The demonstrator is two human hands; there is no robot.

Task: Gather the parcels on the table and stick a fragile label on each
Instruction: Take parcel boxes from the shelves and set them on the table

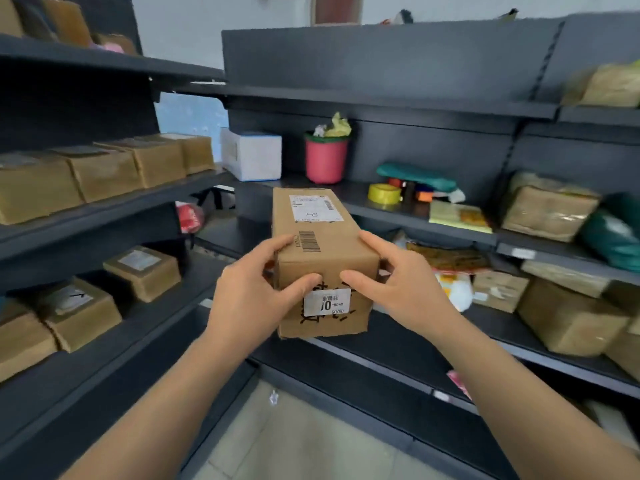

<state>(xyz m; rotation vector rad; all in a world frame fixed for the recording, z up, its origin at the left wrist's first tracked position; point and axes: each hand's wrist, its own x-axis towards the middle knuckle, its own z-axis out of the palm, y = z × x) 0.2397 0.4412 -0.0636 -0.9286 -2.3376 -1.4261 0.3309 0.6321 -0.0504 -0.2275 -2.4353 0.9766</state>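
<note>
A long brown cardboard parcel is held in the air in front of dark shelving, its near end towards me. It carries a white shipping label on top and a small white barcode sticker on the near face. My left hand grips its left side with the thumb on the near face. My right hand grips the right side the same way. More brown parcels sit on the left shelves, and other parcels on the right shelves.
Dark metal shelving stands left and ahead, forming a corner. On the middle shelf are a white box, a pink bin with rubbish, a yellow tape roll and green bags. Pale floor tiles show below.
</note>
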